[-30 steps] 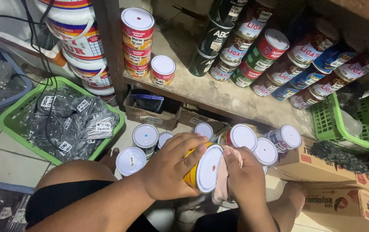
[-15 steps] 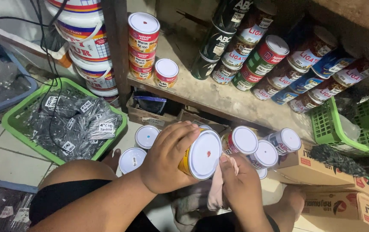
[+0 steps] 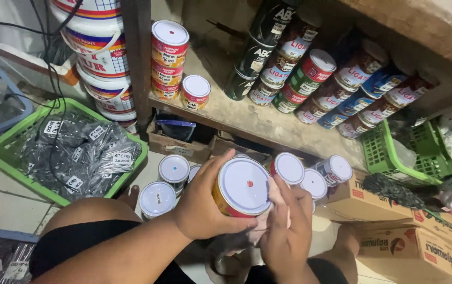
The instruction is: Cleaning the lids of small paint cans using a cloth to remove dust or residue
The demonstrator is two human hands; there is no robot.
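Your left hand has lifted the paint tin higher than a moment ago, its round white lid now tipped towards you, fingers wrapped around its smooth yellow-and-red side. Your right hand presses a pinkish cloth against the tin, fingers together, above white-lidded tins on the floor.

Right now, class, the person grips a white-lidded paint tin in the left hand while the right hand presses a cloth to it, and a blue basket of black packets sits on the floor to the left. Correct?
Not quite. The head view shows the basket of black packets is green, not blue. The rest holds: the left hand grips the white-lidded paint tin, and the right hand presses a cloth against it.
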